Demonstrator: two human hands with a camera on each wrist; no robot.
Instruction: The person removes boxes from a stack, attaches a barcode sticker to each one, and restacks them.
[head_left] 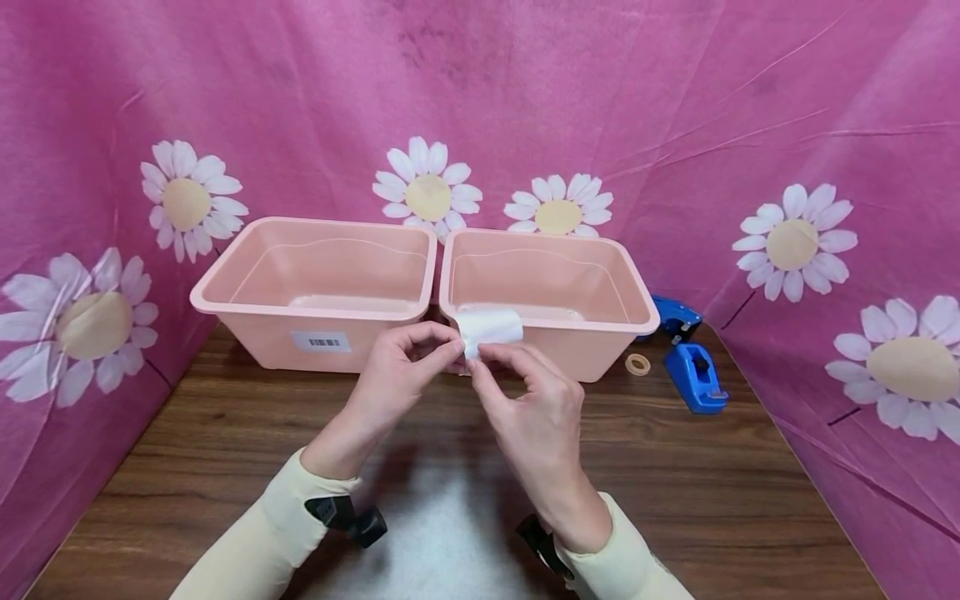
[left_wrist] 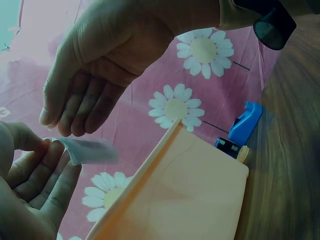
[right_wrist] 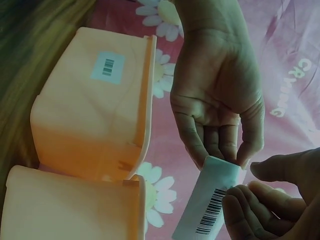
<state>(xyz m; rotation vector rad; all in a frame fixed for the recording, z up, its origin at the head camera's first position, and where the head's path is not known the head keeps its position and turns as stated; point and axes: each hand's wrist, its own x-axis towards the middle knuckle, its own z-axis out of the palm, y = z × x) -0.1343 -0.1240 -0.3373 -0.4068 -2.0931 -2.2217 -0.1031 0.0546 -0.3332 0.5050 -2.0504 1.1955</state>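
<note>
A white barcode label (head_left: 491,325) is held up in front of the right-hand pink bin (head_left: 551,279), overlapping its front rim in the head view. My left hand (head_left: 408,375) pinches the label's edge between thumb and fingers. On the same edge, the thumb and index finger of my right hand (head_left: 532,408) pinch close beside the left fingertips. Black bars show on one face of the label (right_wrist: 205,207) in the right wrist view, with a small pale sliver (right_wrist: 243,176) at its side. The label (left_wrist: 90,151) bends outward from the fingers in the left wrist view.
Left of that bin stands a second pink bin (head_left: 247,329) with a barcode sticker (head_left: 322,342) on its front. On the right are a blue tape dispenser (head_left: 693,379), a tan tape roll (head_left: 637,364) and another blue tool (head_left: 675,315). Pink flowered cloth (head_left: 480,100) surrounds the wooden table (head_left: 225,450).
</note>
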